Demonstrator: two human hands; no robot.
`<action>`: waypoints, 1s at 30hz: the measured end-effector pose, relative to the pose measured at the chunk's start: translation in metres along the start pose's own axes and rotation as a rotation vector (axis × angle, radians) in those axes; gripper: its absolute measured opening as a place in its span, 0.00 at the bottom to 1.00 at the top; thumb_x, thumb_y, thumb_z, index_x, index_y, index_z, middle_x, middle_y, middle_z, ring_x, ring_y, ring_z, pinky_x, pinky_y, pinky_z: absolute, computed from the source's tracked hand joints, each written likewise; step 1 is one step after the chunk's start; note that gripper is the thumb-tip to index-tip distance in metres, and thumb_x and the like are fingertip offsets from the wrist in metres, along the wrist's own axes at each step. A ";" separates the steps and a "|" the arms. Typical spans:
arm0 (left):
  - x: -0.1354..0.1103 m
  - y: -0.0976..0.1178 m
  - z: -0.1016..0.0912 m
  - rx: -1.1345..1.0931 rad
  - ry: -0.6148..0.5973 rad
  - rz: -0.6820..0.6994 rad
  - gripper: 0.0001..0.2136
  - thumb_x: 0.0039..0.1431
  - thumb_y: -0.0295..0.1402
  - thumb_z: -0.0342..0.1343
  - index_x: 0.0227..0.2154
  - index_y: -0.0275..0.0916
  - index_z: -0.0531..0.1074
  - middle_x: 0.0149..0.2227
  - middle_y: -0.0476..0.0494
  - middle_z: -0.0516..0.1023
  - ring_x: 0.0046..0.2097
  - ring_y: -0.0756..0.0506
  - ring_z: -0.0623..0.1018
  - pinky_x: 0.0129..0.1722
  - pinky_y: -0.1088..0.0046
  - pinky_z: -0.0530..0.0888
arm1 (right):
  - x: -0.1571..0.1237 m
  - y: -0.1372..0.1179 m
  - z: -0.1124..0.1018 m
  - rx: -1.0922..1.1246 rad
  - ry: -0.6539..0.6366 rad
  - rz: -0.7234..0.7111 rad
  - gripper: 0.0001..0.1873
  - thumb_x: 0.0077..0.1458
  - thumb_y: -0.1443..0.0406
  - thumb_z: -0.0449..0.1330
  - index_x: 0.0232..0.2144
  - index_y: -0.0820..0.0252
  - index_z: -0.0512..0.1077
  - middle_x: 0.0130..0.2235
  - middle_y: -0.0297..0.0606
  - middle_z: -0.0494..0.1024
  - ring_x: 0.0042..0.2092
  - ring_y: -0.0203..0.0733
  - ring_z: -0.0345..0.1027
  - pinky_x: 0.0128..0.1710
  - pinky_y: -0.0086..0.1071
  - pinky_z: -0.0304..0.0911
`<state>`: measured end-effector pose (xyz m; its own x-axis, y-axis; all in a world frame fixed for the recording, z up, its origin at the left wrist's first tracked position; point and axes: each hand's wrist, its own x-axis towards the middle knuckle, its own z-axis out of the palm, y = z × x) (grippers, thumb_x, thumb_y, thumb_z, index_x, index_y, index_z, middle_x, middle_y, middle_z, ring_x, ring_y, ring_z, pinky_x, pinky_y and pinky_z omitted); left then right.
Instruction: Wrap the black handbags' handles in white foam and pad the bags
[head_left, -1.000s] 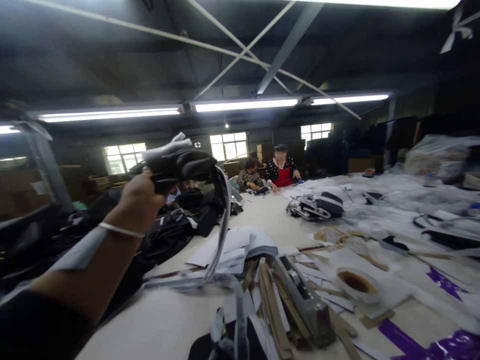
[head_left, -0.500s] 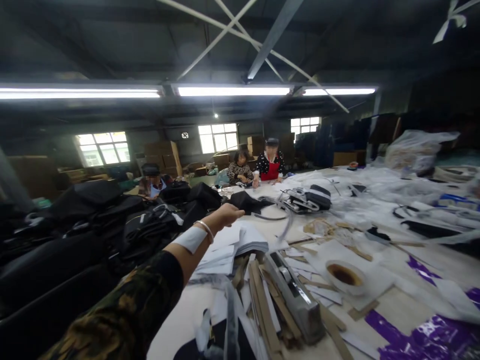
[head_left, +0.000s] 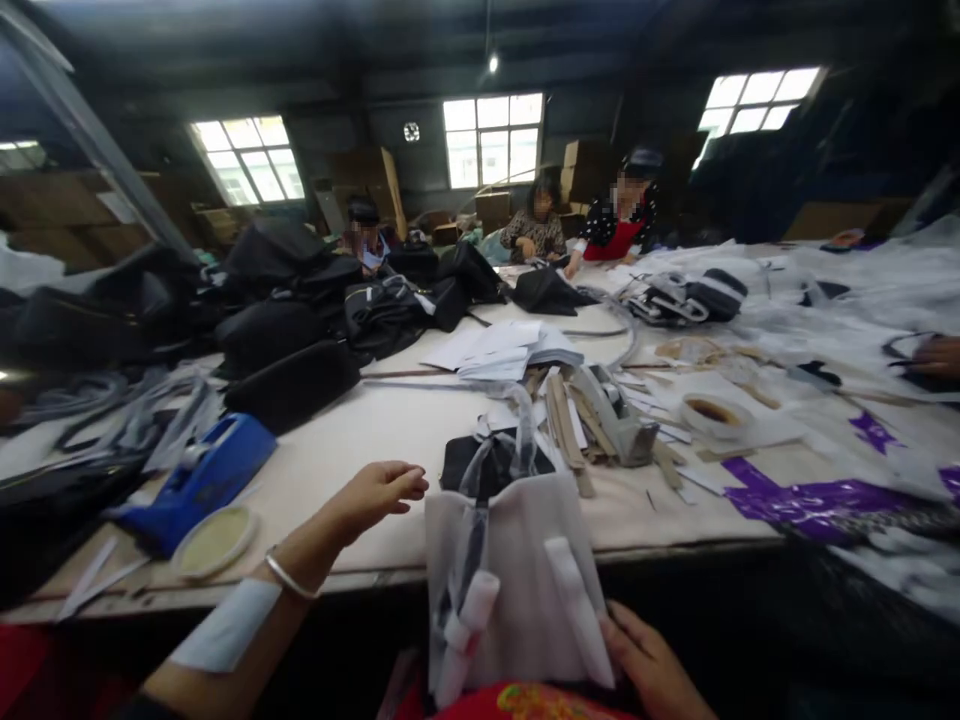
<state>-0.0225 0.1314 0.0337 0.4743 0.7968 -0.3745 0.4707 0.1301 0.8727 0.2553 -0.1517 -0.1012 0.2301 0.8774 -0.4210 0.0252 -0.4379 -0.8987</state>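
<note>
Here, right hand (head_left: 649, 665) gripping the lower right corner of a pale fabric panel (head_left: 517, 560) at the table (head_left: 360, 440) near edge, left hand (head_left: 375, 492) loosely curled, empty, just left of the panel.

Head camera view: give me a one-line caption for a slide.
Right hand holds grey fabric by the table; left hand hovers open beside it.

On the table (head_left: 375, 430), the tape dispenser (head_left: 199, 478) lies left of the fabric piece (head_left: 517, 570), bags (head_left: 292, 340) behind.
</note>
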 end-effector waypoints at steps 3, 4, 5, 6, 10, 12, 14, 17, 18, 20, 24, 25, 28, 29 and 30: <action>-0.043 -0.064 0.027 -0.160 0.160 -0.072 0.30 0.46 0.56 0.62 0.40 0.32 0.78 0.43 0.32 0.82 0.47 0.36 0.80 0.45 0.60 0.76 | -0.005 0.010 0.000 0.071 0.047 0.003 0.38 0.50 0.40 0.60 0.48 0.65 0.76 0.51 0.48 0.78 0.56 0.58 0.68 0.56 0.43 0.63; -0.056 -0.081 0.038 -0.212 0.196 -0.082 0.30 0.46 0.56 0.62 0.41 0.32 0.77 0.43 0.32 0.82 0.47 0.36 0.80 0.46 0.60 0.76 | -0.008 0.011 0.000 0.083 0.054 0.005 0.38 0.50 0.40 0.60 0.49 0.64 0.76 0.51 0.48 0.78 0.56 0.57 0.68 0.57 0.42 0.62; -0.068 -0.094 0.050 -0.264 0.226 -0.081 0.30 0.47 0.56 0.62 0.42 0.32 0.77 0.43 0.33 0.82 0.46 0.37 0.80 0.46 0.60 0.76 | -0.010 0.011 0.001 0.093 0.048 0.001 0.37 0.50 0.40 0.60 0.49 0.63 0.76 0.52 0.47 0.78 0.56 0.56 0.68 0.57 0.42 0.62; -0.078 -0.104 0.061 -0.316 0.235 -0.070 0.30 0.48 0.55 0.62 0.44 0.33 0.76 0.44 0.33 0.81 0.47 0.37 0.80 0.46 0.61 0.76 | -0.012 0.011 0.002 0.106 0.033 -0.011 0.36 0.51 0.41 0.59 0.50 0.62 0.76 0.53 0.46 0.78 0.56 0.55 0.68 0.57 0.41 0.62; -0.102 -0.117 0.093 -0.360 0.249 0.010 0.27 0.54 0.52 0.57 0.48 0.35 0.75 0.45 0.36 0.81 0.48 0.39 0.79 0.43 0.65 0.75 | -0.015 0.010 0.013 0.200 -0.021 -0.061 0.31 0.55 0.44 0.58 0.50 0.60 0.75 0.50 0.44 0.79 0.50 0.50 0.72 0.51 0.38 0.67; -0.102 -0.114 0.097 -0.251 0.297 0.094 0.23 0.56 0.49 0.56 0.45 0.35 0.76 0.42 0.39 0.81 0.45 0.41 0.78 0.42 0.67 0.73 | -0.014 0.008 0.020 0.239 -0.026 -0.054 0.30 0.56 0.45 0.59 0.49 0.61 0.74 0.44 0.43 0.81 0.43 0.48 0.74 0.44 0.36 0.69; -0.096 -0.110 0.097 -0.113 0.353 0.154 0.17 0.56 0.46 0.56 0.35 0.35 0.78 0.32 0.44 0.80 0.37 0.44 0.77 0.37 0.71 0.71 | -0.011 0.005 0.027 0.247 -0.009 -0.045 0.30 0.55 0.45 0.60 0.49 0.61 0.74 0.39 0.41 0.81 0.37 0.45 0.73 0.36 0.34 0.69; -0.086 -0.107 0.093 -0.020 0.450 0.168 0.16 0.53 0.44 0.56 0.19 0.37 0.70 0.19 0.52 0.67 0.27 0.49 0.68 0.28 0.74 0.63 | -0.007 -0.006 0.033 0.226 0.027 -0.077 0.31 0.52 0.45 0.62 0.49 0.62 0.74 0.35 0.39 0.81 0.32 0.42 0.71 0.30 0.31 0.66; -0.084 -0.106 0.091 -0.025 0.474 0.161 0.17 0.52 0.44 0.56 0.17 0.38 0.68 0.18 0.53 0.64 0.26 0.50 0.66 0.27 0.74 0.61 | -0.006 -0.012 0.035 0.216 0.036 -0.094 0.31 0.52 0.45 0.63 0.48 0.63 0.75 0.34 0.39 0.81 0.32 0.42 0.71 0.29 0.30 0.66; -0.080 -0.105 0.086 -0.054 0.504 0.143 0.18 0.52 0.45 0.55 0.16 0.38 0.66 0.18 0.54 0.62 0.25 0.50 0.64 0.25 0.75 0.60 | -0.005 -0.025 0.037 0.189 0.049 -0.125 0.29 0.51 0.47 0.64 0.46 0.63 0.76 0.33 0.38 0.81 0.32 0.42 0.70 0.30 0.30 0.66; -0.076 -0.092 0.061 -0.100 0.542 0.124 0.19 0.52 0.49 0.53 0.19 0.37 0.69 0.18 0.53 0.64 0.23 0.50 0.64 0.24 0.75 0.60 | 0.000 -0.061 0.044 0.114 0.056 -0.170 0.24 0.52 0.49 0.64 0.40 0.62 0.78 0.30 0.36 0.80 0.32 0.42 0.70 0.31 0.31 0.66; -0.074 -0.087 0.052 -0.100 0.556 0.126 0.19 0.52 0.49 0.53 0.20 0.37 0.70 0.19 0.53 0.65 0.24 0.50 0.65 0.24 0.75 0.61 | 0.003 -0.070 0.047 0.098 0.048 -0.189 0.23 0.52 0.49 0.63 0.38 0.62 0.78 0.30 0.36 0.80 0.32 0.42 0.70 0.30 0.31 0.66; -0.061 -0.071 0.023 -0.072 0.588 0.125 0.19 0.53 0.49 0.53 0.22 0.36 0.73 0.20 0.50 0.69 0.26 0.48 0.68 0.26 0.74 0.63 | 0.018 -0.096 0.056 0.066 0.026 -0.251 0.21 0.52 0.49 0.62 0.33 0.61 0.78 0.29 0.37 0.79 0.32 0.44 0.71 0.29 0.31 0.66; -0.055 -0.068 0.015 -0.056 0.588 0.113 0.19 0.52 0.48 0.54 0.22 0.36 0.74 0.21 0.49 0.71 0.27 0.47 0.69 0.27 0.74 0.64 | 0.026 -0.102 0.058 0.046 0.036 -0.263 0.21 0.52 0.49 0.61 0.32 0.61 0.77 0.29 0.37 0.79 0.33 0.44 0.72 0.29 0.31 0.66; -0.047 -0.067 0.008 -0.037 0.583 0.095 0.18 0.52 0.47 0.54 0.22 0.35 0.75 0.21 0.47 0.72 0.27 0.47 0.71 0.27 0.73 0.64 | 0.036 -0.107 0.059 0.006 0.061 -0.268 0.21 0.52 0.49 0.60 0.31 0.61 0.77 0.29 0.38 0.80 0.32 0.45 0.72 0.29 0.32 0.66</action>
<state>-0.0700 0.0807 -0.0095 0.0208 0.9974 -0.0697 0.4146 0.0548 0.9084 0.2029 -0.0617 -0.0273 0.2740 0.9483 -0.1600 0.0879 -0.1903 -0.9778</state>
